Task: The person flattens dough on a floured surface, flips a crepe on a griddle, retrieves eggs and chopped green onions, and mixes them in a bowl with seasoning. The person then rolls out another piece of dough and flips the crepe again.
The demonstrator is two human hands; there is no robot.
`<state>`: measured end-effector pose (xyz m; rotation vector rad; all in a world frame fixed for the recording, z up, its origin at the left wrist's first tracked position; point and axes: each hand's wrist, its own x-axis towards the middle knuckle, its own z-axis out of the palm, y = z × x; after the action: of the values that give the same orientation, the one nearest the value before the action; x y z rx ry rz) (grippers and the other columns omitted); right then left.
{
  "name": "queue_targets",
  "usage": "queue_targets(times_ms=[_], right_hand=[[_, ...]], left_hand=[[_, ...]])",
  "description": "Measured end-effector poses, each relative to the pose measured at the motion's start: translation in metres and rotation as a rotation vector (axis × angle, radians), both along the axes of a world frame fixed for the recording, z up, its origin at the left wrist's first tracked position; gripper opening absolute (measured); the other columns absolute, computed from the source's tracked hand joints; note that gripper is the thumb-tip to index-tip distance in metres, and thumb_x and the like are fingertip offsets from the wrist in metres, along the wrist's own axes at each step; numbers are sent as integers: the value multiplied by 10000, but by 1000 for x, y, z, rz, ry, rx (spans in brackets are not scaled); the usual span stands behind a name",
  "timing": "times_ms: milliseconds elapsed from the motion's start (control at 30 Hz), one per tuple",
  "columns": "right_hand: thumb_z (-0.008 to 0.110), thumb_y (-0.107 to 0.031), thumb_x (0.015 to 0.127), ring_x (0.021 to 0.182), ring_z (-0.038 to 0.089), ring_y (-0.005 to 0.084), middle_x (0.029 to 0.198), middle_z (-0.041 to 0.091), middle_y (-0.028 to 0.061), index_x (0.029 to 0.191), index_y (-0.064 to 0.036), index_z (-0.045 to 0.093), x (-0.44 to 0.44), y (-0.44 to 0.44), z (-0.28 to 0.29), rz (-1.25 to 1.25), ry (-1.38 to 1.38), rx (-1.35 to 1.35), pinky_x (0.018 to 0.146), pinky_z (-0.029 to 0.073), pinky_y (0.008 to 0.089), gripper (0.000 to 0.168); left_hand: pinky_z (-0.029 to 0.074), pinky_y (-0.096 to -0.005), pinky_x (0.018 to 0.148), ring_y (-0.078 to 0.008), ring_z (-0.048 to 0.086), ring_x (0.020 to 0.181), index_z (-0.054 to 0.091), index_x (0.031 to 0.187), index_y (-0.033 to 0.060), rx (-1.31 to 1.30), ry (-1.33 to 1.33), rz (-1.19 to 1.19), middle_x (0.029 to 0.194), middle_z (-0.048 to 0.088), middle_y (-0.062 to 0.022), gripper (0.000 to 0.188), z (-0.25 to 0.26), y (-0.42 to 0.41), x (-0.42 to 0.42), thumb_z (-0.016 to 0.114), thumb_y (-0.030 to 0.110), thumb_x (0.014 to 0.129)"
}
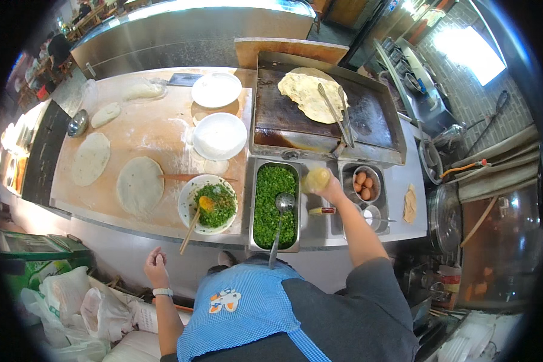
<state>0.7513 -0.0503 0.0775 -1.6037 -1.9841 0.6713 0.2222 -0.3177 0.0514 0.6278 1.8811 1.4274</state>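
Observation:
My right hand (331, 189) grips a squeeze bottle (316, 180) of yellowish contents, held over the counter between the chopped greens and the eggs. My left hand (155, 266) hangs empty in front of the counter edge, fingers loosely curled. A white bowl (185, 202) near it contains chopped greens (216, 212), a yellow egg yolk (206, 203) and brown seasoning. Chopsticks (190, 231) lean out over its rim. To its right, a steel pan of chopped scallions (267, 190) has a perforated ladle (285, 202) lying in it. A rolling pin (177, 177) lies partly behind the bowl.
Rolled dough rounds (140, 186) lie on the floured board (163, 122). A flatbread (314, 97) with tongs (332, 111) on it lies on the griddle (276, 113). Brown eggs (365, 183) fill a bowl at right. Two white bowls (217, 89) stand behind; plastic sacks (104, 312) sit low left.

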Motion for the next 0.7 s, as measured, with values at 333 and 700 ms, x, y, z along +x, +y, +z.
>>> queue_targets(times_ms=[333, 700], right_hand=[[559, -290, 855, 948, 575, 388, 1014, 614, 234, 1107, -20, 588, 81, 156, 24, -5, -737, 632, 826, 452, 448, 371], [567, -174, 810, 1099, 505, 349, 1183, 543, 205, 1087, -93, 642, 127, 189, -1, -180, -582, 568, 920, 412, 418, 298]], left_hand=[[495, -290, 766, -154, 629, 855, 648, 1060, 21, -153, 154, 36, 961, 669, -91, 257, 30, -31, 34, 522, 131, 864], [490, -310, 800, -219, 644, 881, 664, 1033, 46, -364, 403, -55, 952, 682, -103, 258, -40, -69, 28, 516, 154, 851]])
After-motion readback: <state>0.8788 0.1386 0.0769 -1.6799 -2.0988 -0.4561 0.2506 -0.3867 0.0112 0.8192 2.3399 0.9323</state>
